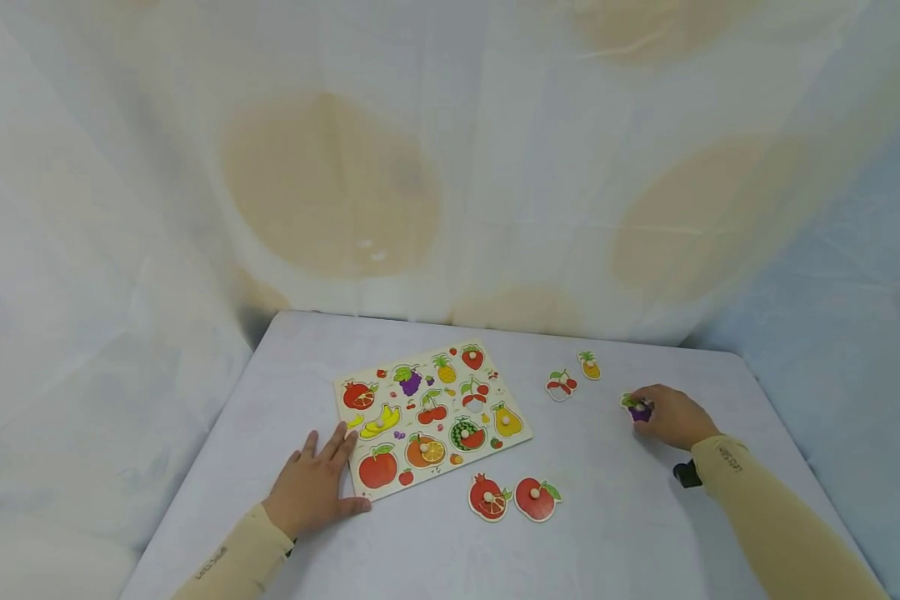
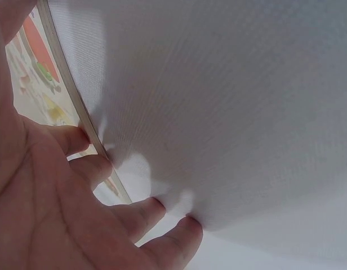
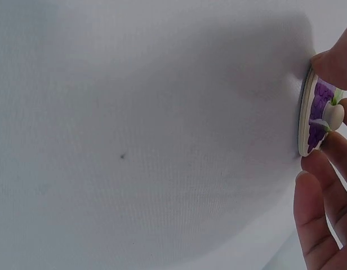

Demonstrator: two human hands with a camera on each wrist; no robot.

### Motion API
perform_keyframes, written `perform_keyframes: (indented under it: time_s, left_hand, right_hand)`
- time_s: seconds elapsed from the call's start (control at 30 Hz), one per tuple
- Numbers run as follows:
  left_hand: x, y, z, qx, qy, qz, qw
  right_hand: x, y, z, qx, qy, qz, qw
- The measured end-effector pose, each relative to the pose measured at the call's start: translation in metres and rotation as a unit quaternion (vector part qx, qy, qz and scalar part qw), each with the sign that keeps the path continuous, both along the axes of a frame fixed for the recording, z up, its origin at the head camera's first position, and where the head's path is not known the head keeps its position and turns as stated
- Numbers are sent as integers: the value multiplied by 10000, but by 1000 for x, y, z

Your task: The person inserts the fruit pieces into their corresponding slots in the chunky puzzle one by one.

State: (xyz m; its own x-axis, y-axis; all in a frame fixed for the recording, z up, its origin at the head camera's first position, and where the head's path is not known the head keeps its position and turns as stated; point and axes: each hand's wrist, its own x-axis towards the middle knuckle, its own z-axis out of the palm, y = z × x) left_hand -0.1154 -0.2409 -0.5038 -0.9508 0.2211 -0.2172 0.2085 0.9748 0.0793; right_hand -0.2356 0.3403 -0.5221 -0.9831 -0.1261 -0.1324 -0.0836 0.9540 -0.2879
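Note:
My left hand [image 1: 313,483] lies with fingers spread at the left edge of a wooden fruit puzzle board [image 1: 351,477]. In the left wrist view two fingertips touch the edge of the board [image 2: 69,84], while two others rest on the tabletop. Over at the right side of the table, my right hand [image 1: 673,417] holds a purple grape puzzle piece [image 1: 640,412]. The right wrist view shows thumb and fingers at opposite edges of the grape piece [image 3: 318,115], whose white knob [image 3: 333,116] sticks up between them.
Cherry [image 1: 561,385] and pineapple [image 1: 589,366] pieces lie between the board and my right hand. Nearer me are a pomegranate piece [image 1: 488,498] and a red apple piece [image 1: 537,500], side by side. A pale curtain [image 1: 525,208] hangs behind the white table [image 1: 592,550].

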Motion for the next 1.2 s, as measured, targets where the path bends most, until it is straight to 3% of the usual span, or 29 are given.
perform_keyframes:
  time_s: [0.87,1.2]
  left_hand:
    - [1,1,2,-78,-41,-6,10000]
    - [1,1,3,-28,-45,-28,10000]
  right_hand:
    - [4,-13,7,-227,-51,-202,9995]
    - [1,-37,22,-232,439,323,9982]
